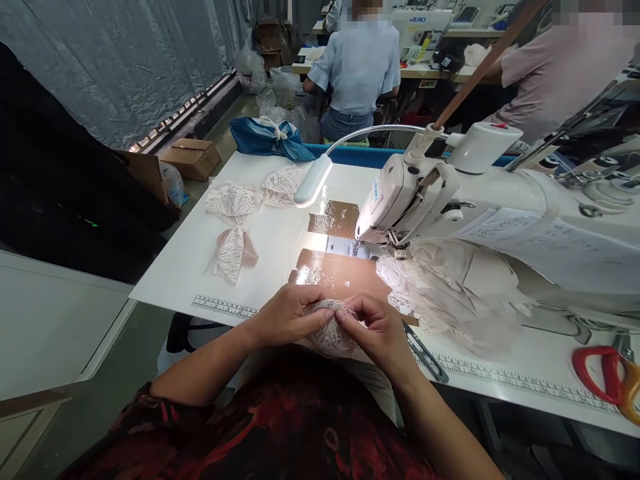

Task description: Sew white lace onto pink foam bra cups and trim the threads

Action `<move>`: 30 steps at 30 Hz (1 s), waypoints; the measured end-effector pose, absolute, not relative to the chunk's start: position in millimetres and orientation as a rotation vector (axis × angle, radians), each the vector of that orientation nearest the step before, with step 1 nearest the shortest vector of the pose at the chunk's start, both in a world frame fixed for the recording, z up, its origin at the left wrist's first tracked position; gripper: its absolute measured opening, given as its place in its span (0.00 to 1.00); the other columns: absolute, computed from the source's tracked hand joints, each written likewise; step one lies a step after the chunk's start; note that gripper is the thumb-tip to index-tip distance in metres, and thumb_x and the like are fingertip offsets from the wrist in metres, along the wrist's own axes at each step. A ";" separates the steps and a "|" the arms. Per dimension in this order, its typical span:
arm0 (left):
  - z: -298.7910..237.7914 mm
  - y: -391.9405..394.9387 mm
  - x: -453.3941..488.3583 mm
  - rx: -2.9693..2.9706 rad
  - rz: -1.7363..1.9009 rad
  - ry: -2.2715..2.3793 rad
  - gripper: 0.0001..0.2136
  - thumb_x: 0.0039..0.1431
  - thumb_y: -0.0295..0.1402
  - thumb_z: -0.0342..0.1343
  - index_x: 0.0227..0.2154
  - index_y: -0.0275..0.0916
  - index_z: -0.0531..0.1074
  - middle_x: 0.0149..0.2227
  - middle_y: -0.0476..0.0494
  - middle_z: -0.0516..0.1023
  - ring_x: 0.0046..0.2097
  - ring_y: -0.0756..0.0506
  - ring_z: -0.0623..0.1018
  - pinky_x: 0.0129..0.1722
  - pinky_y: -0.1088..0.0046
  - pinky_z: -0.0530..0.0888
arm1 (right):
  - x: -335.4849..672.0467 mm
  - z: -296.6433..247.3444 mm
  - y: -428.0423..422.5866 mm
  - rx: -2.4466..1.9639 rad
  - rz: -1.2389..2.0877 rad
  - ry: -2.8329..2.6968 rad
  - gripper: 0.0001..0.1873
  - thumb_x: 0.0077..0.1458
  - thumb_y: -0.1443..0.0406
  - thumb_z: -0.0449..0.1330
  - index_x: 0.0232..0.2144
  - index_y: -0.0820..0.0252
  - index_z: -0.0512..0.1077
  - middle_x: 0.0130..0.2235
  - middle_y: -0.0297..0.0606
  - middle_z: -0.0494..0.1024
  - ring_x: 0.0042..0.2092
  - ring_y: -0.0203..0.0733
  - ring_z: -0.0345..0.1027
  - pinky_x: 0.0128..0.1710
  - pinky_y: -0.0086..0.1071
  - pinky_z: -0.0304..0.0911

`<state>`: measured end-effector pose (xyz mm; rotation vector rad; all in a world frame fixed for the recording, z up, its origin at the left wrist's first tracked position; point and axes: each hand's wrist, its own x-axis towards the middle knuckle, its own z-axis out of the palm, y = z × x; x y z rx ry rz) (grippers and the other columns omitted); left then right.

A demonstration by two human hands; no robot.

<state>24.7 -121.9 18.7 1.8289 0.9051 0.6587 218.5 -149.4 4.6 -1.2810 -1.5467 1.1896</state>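
My left hand (287, 313) and my right hand (377, 330) meet at the near edge of the white sewing table (280, 247). Both pinch a small piece of white lace (331, 328) bunched between the fingertips. Just beyond the lace sits the sewing machine (450, 200), its needle area lit by a gooseneck lamp (313, 180). A pile of lace pieces (440, 280) lies under the machine arm to the right of my hands.
A finished lace bow (233, 230) and another lace piece (283, 185) lie at the table's far left. Thread snips (425, 353) rest by my right hand, red-handled scissors (607, 377) at the far right. Two people sit at machines behind. Cardboard boxes (193, 157) stand left.
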 end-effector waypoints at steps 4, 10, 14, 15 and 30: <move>13.5 -118.8 28.3 1.749 0.676 0.887 0.12 0.62 0.36 0.51 0.30 0.32 0.72 0.24 0.51 0.65 0.28 0.52 0.64 0.28 0.77 0.61 | 225.9 2.2 -144.2 -1.269 1.294 -1.467 0.12 0.50 0.56 0.64 0.30 0.59 0.73 0.27 0.33 0.73 0.28 0.35 0.64 0.28 0.28 0.60; 12.1 -116.8 35.3 1.702 0.660 0.815 0.16 0.64 0.38 0.48 0.24 0.33 0.68 0.22 0.52 0.62 0.26 0.53 0.62 0.26 0.77 0.60 | 228.7 5.5 -141.0 -1.249 1.345 -1.481 0.13 0.53 0.55 0.62 0.27 0.60 0.72 0.24 0.30 0.68 0.26 0.32 0.59 0.25 0.26 0.56; 16.7 -114.1 36.2 1.650 0.649 0.715 0.11 0.60 0.39 0.54 0.34 0.33 0.72 0.30 0.48 0.70 0.32 0.51 0.69 0.32 0.77 0.66 | 230.7 9.5 -140.9 -1.254 1.336 -1.455 0.14 0.53 0.55 0.61 0.26 0.60 0.70 0.23 0.29 0.66 0.25 0.31 0.56 0.24 0.26 0.53; 17.3 -113.1 36.3 1.640 0.653 0.704 0.12 0.58 0.38 0.57 0.38 0.34 0.72 0.33 0.46 0.72 0.35 0.50 0.70 0.34 0.76 0.67 | 231.4 10.1 -140.6 -1.253 1.341 -1.447 0.14 0.53 0.55 0.61 0.26 0.60 0.70 0.23 0.29 0.66 0.25 0.31 0.56 0.24 0.26 0.53; 20.8 -75.5 21.7 1.334 0.982 1.085 0.15 0.53 0.41 0.58 0.23 0.36 0.64 0.21 0.52 0.65 0.23 0.53 0.66 0.23 0.78 0.63 | 253.6 -4.6 -116.7 -1.389 1.157 -1.313 0.14 0.52 0.54 0.60 0.33 0.59 0.72 0.28 0.32 0.72 0.30 0.35 0.63 0.30 0.30 0.58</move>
